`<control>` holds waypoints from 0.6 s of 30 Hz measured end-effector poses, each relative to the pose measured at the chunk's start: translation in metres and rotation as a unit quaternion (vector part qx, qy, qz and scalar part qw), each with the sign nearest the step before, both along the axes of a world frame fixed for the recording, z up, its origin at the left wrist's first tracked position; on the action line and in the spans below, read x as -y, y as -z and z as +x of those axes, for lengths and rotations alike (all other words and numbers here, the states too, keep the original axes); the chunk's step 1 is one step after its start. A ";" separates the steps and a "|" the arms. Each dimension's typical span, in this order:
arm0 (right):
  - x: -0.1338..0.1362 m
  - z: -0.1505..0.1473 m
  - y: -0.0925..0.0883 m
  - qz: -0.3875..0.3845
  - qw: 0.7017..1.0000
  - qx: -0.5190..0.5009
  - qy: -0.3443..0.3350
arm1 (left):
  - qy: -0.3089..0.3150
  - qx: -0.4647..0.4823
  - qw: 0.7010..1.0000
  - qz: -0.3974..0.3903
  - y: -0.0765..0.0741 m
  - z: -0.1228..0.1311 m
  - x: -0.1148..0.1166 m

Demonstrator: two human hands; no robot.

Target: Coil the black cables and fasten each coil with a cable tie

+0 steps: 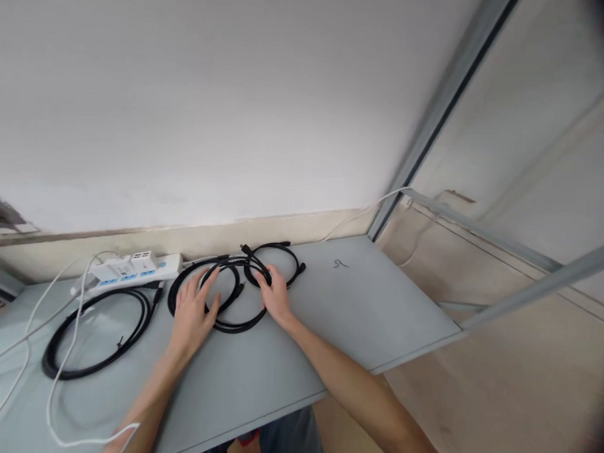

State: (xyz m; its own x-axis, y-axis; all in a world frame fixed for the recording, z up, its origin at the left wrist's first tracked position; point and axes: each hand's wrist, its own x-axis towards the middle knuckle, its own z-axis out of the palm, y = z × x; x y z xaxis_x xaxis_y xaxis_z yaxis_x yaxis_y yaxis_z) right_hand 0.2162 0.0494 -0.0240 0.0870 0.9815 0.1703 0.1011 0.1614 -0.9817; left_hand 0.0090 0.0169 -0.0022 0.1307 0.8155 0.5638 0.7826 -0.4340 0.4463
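Note:
My right hand (275, 295) is closed around the right side of a coiled black cable (235, 328), with its fingers partly behind the loop. One plug end of the cable stands up above this hand. Fingers spread, my left hand (193, 312) rests at the left side of the same coil, not closed round it. Another black cable coil (173, 299) lies under and behind my left hand, partly hidden. Beyond my right hand is a smaller black cable coil (298, 268) with its plug ends at the right. Farther left lies a large black cable coil (50, 359).
A white power strip (169, 266) with plugged-in adapters sits along the wall. White cords (54, 402) run over the left of the grey shelf (379, 303). A thin dark twist tie (339, 263) lies at the right. A metal post (427, 112) rises at the far corner.

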 end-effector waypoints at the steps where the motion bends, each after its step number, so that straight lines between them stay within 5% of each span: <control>1: 0.000 0.000 0.001 0.003 1.000 -0.005 0.000 | -0.007 -0.039 0.999 0.024 -0.002 0.006 0.005; 4: -0.001 -0.003 0.001 0.004 1.000 -0.013 -0.023 | 0.040 -0.093 0.993 0.063 -0.005 0.019 0.016; 7: -0.001 -0.006 0.001 -0.015 0.995 -0.053 -0.083 | 0.115 -0.129 0.985 0.025 -0.003 0.026 0.020; 11: -0.002 -0.006 -0.003 -0.016 0.985 -0.101 -0.140 | 0.137 -0.184 0.973 -0.005 0.007 0.029 0.017; 18: -0.015 0.018 -0.014 0.096 0.988 0.053 -0.110 | 0.134 -0.204 0.970 0.016 0.010 0.028 0.018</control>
